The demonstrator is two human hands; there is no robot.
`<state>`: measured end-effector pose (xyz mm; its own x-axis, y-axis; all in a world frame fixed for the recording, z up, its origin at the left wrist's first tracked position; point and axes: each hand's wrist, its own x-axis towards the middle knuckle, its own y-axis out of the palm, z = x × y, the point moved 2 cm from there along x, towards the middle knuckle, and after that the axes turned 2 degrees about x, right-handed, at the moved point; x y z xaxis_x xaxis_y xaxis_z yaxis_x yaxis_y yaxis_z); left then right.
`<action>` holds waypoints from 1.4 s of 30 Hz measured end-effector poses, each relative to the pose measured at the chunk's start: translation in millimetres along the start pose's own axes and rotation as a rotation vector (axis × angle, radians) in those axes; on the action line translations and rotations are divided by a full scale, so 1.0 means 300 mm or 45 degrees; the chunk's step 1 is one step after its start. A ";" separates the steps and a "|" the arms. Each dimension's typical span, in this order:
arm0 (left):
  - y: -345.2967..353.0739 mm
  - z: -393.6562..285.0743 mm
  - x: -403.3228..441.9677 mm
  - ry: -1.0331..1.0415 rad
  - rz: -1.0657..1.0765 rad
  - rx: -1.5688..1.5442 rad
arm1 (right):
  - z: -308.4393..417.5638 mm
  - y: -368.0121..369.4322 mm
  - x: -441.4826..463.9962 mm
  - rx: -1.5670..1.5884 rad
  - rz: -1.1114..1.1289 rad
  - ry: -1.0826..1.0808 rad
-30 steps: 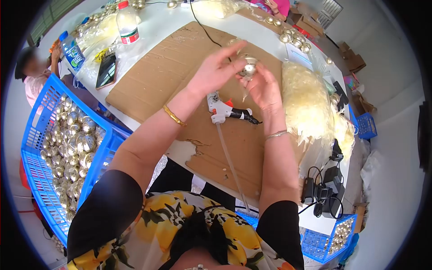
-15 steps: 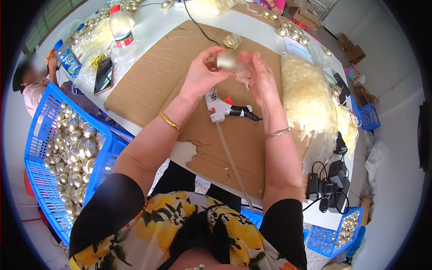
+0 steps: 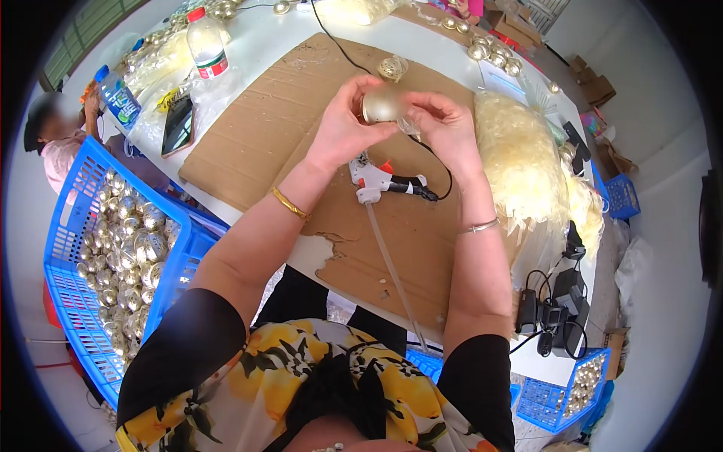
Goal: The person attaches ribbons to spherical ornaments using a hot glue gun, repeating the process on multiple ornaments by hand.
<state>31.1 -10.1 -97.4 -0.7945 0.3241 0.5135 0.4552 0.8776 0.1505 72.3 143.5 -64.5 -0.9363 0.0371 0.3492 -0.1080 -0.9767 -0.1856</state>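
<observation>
My left hand (image 3: 340, 124) is closed around a shiny pale gold ball ornament (image 3: 379, 107), raised above the cardboard. At the ball's right side my right hand (image 3: 452, 135) has its thumb and fingers pinched together on a pale translucent piece (image 3: 410, 126), which seems to touch the ball. Part of the ball is blurred. Below the hands a white and black glue gun (image 3: 376, 181) lies on the cardboard sheet (image 3: 256, 135), a long clear glue stick (image 3: 392, 264) sticking out of it. Beyond the ball rests a patterned gold ornament (image 3: 392, 68).
A blue crate (image 3: 68, 248) of gold balls stands at left. A bag of pale petal-like pieces (image 3: 520, 158) lies at right, near black power adapters (image 3: 553, 309). Bottles (image 3: 206, 45) and a phone (image 3: 178, 124) sit at the back left. Another person (image 3: 64, 143) is at far left.
My right hand has gone from open fingers beside the ball to a pinch on the pale piece, shifting slightly right. My left hand still holds the ball.
</observation>
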 end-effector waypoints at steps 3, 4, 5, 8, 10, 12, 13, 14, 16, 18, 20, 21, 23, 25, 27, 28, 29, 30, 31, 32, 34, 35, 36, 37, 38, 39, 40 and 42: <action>0.004 -0.018 -0.007 0.062 -0.037 0.027 | 0.007 -0.015 0.006 -0.333 -0.102 -0.283; 0.002 -0.022 -0.005 0.188 -0.007 0.312 | 0.007 -0.017 0.010 -0.331 -0.100 -0.283; 0.002 -0.026 -0.006 0.312 0.025 0.596 | 0.006 -0.024 0.012 -0.181 -0.175 -0.207; 0.011 -0.030 -0.022 0.057 0.035 0.631 | 0.015 -0.030 0.011 0.078 -0.283 -0.126; 0.014 -0.021 -0.021 0.031 0.038 0.479 | 0.007 -0.040 0.014 0.190 -0.310 -0.126; 0.013 -0.018 -0.018 0.005 0.036 0.328 | -0.005 -0.060 0.020 -0.120 -0.266 -0.139; 0.012 -0.018 -0.018 0.007 0.060 0.334 | 0.001 -0.069 0.017 -0.120 -0.264 -0.139; 0.010 -0.019 -0.020 0.007 0.084 0.342 | 0.005 -0.077 0.011 -0.203 -0.238 -0.062; 0.011 -0.038 -0.023 -0.171 0.075 0.119 | 0.010 -0.087 0.008 -0.287 -0.213 0.013; 0.011 -0.039 -0.024 -0.347 0.071 -0.107 | 0.009 -0.102 0.007 -0.309 -0.178 -0.023; 0.007 -0.037 -0.022 -0.421 0.076 -0.430 | 0.010 -0.120 0.007 -0.339 -0.144 -0.014; 0.006 -0.028 -0.019 -0.421 0.075 -0.429 | 0.014 -0.126 0.006 -0.367 -0.109 -0.004; 0.001 -0.008 -0.015 -0.285 0.082 -0.168 | 0.034 -0.149 -0.004 -0.352 -0.061 0.035; 0.005 -0.022 -0.020 -0.276 0.063 -0.082 | 0.067 -0.171 -0.014 -0.339 -0.012 0.071; 0.008 -0.023 -0.020 -0.266 0.044 0.003 | 0.096 -0.189 -0.021 -0.139 -0.043 0.000; 0.007 -0.018 -0.019 -0.175 0.026 0.139 | 0.097 -0.188 -0.020 -0.140 -0.043 -0.001; 0.007 -0.013 -0.019 -0.083 0.008 0.275 | 0.099 -0.183 -0.019 -0.049 -0.026 -0.019; 0.011 -0.002 -0.021 -0.083 0.009 0.275 | 0.100 -0.178 -0.018 0.042 -0.009 -0.037; 0.017 0.006 -0.022 -0.044 0.012 0.267 | 0.098 -0.171 -0.017 0.042 -0.012 -0.037; 0.018 0.011 -0.023 -0.006 0.013 0.259 | 0.094 -0.153 -0.014 0.160 0.065 -0.011; 0.021 -0.008 -0.024 -0.117 0.026 0.208 | 0.092 -0.124 -0.014 0.279 0.140 0.016; 0.021 -0.010 -0.025 -0.229 0.039 0.156 | 0.096 -0.112 -0.015 0.364 0.166 0.000; 0.017 -0.006 -0.024 -0.231 0.041 0.155 | 0.100 -0.101 -0.017 0.449 0.191 -0.017; 0.008 -0.001 -0.020 -0.237 0.016 0.085 | 0.107 -0.092 -0.017 0.450 0.189 -0.015; 0.003 0.003 -0.018 -0.244 -0.011 0.015 | 0.116 -0.081 -0.017 0.512 0.201 -0.025; 0.002 -0.001 -0.018 -0.246 -0.011 0.015 | 0.120 -0.074 -0.017 0.575 0.213 -0.036; 0.001 -0.009 -0.017 -0.277 -0.025 -0.067 | 0.112 -0.071 -0.015 0.576 0.214 -0.035; -0.002 -0.011 -0.018 -0.308 -0.042 -0.149 | 0.088 -0.063 -0.010 0.656 0.181 0.004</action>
<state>36.3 -13.6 -97.4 -0.8761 0.3835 0.2922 0.4598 0.8468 0.2673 86.0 156.4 -37.8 -0.9309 -0.1036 0.3503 0.1976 -0.9494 0.2442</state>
